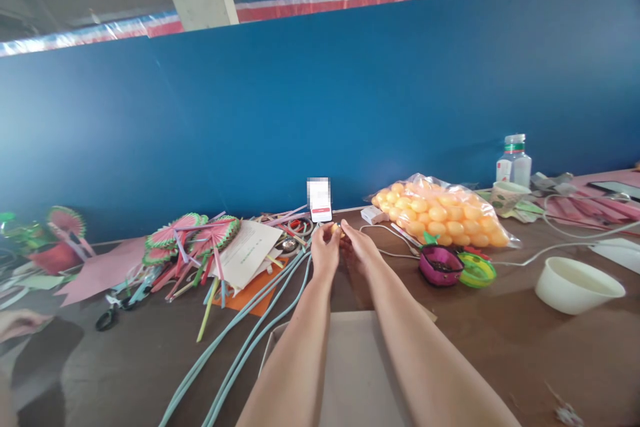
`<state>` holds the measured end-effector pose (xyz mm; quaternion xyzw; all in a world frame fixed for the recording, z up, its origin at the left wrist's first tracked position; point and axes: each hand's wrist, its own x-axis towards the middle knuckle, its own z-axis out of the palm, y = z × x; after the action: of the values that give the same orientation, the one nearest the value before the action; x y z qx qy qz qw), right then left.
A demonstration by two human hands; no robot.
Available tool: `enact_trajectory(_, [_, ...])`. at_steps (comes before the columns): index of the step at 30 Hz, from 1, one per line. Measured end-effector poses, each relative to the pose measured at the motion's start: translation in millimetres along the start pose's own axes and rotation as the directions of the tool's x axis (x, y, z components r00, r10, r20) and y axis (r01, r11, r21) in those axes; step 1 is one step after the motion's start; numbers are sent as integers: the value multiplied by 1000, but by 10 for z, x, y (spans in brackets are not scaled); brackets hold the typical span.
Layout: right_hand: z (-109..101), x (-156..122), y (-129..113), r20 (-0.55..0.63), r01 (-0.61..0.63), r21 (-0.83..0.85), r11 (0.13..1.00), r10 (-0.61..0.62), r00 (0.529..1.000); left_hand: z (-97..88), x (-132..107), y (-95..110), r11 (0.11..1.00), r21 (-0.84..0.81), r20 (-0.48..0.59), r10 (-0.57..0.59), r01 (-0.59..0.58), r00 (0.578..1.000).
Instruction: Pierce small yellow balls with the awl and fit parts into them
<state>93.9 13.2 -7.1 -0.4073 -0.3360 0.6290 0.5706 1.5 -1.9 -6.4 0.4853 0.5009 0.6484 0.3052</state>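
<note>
Both bare forearms reach forward from the lower edge of the view and converge. The left arm runs nearly straight; the right comes in at a slant. The left hand (325, 248) and right hand (358, 247) meet at a small yellow piece (336, 229), one on either side of it. Both hands pinch it with curled fingers, wrists straight and backs turned up.

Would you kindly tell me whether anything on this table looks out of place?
Left of centre, coloured straws lie strewn in a heap, and pale blue tubes snake loose across the table; nothing looks spilled.
</note>
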Motion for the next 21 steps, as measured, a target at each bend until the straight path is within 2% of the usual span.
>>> enact_trajectory(4, [19,-19,-31,-30,-73,71,995,75,997,-3,8,-28,999,-12,36,31,-30,999])
enact_trajectory(11, [33,-47,-73,-16,-62,96,993,64,998,11,34,-121,997,-14,102,73,-72,992])
enact_trajectory(17, [47,-82,-86,-10,-45,99,994,46,999,18,40,-123,999,-37,88,41,-38,995])
enact_trajectory(21, [46,-67,-74,-8,-48,99,994,49,999,16,21,-77,998,-57,66,-21,25,998])
